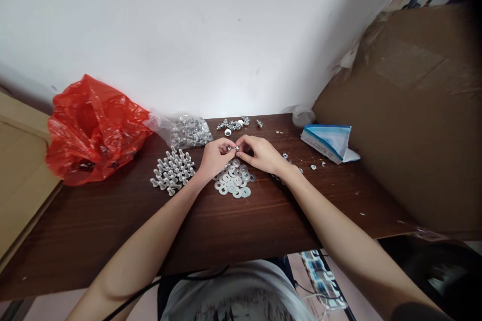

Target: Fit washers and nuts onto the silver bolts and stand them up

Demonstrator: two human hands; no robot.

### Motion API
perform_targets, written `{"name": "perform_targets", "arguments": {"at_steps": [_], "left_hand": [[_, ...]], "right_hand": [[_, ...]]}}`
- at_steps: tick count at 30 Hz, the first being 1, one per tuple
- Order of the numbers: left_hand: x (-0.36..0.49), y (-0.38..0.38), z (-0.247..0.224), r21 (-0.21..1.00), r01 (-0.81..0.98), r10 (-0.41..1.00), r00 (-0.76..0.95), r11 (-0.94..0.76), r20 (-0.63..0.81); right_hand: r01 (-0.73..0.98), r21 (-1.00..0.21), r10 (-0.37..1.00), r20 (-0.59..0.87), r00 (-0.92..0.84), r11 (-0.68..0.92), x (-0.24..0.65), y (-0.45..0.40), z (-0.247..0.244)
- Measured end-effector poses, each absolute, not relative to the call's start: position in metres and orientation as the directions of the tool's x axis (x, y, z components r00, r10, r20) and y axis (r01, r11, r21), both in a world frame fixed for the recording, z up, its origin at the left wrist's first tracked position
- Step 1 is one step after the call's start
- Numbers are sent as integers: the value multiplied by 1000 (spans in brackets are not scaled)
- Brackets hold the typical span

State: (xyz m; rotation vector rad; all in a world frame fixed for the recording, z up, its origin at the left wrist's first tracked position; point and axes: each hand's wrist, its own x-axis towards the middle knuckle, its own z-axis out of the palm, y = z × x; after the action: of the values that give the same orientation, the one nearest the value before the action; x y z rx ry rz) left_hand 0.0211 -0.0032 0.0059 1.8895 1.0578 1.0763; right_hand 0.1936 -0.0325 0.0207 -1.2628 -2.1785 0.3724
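Observation:
Both hands meet over the middle of the brown table, their fingertips almost touching. My left hand (pixel 216 157) pinches one end of a small metal bolt (pixel 233 148). The fingers of my right hand (pixel 259 154) close on its other end, where a small nut seems to sit. Just below the hands lies a spread of flat washers (pixel 235 180). A cluster of grey bolts (pixel 173 170) stands to the left of my left forearm. Behind the hands are several bolts with washers on them (pixel 233 124). Small nuts (pixel 285 156) lie partly hidden by my right wrist.
A red plastic bag (pixel 96 130) and a clear bag of metal parts (pixel 190 131) are at the back left. To the right are a blue and white packet (pixel 327 141), a clear cup (pixel 303 116) and a large cardboard box (pixel 414 110). Behind the table (pixel 241 230) rises a white wall.

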Motion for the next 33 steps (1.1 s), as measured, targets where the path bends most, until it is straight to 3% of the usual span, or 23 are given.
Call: {"name": "perform_targets", "arguments": {"at_steps": [33], "left_hand": [[21, -4, 7, 849, 309, 884, 336, -430, 325]], "right_hand": [[715, -486, 863, 334, -379, 503, 193, -33, 22]]}}
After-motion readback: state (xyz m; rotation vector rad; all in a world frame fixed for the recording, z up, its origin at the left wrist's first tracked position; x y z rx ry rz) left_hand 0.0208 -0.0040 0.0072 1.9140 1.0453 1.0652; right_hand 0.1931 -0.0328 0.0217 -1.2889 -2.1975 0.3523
